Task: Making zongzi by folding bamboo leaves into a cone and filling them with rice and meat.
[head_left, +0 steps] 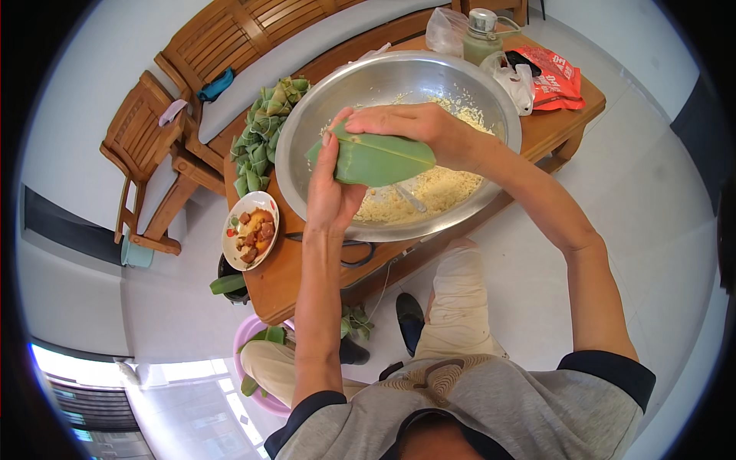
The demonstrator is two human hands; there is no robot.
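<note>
A broad green bamboo leaf (pixel 382 161) is held between both hands above a large steel basin (pixel 512 109). My left hand (pixel 330 187) grips its left end from below, thumb pointing up. Across the leaf's upper edge lies my right hand (pixel 402 123), fingers reaching toward the left thumb. Whether the folded leaf has anything inside cannot be seen. Under the hands, the basin contains pale rice grains (pixel 448 187) mixed with yellowish bits. A spoon (pixel 411 198) lies in the rice.
Wrapped, tied zongzi (pixel 264 129) are piled left of the basin. Nearer stands a plate (pixel 274 208) of braised meat chunks, with scissors (pixel 359 261) at the wooden table's (pixel 270 296) edge. A pink tub (pixel 244 333) with leaves is on the floor. A jar (pixel 482 43) and red bag (pixel 555 77) stand behind.
</note>
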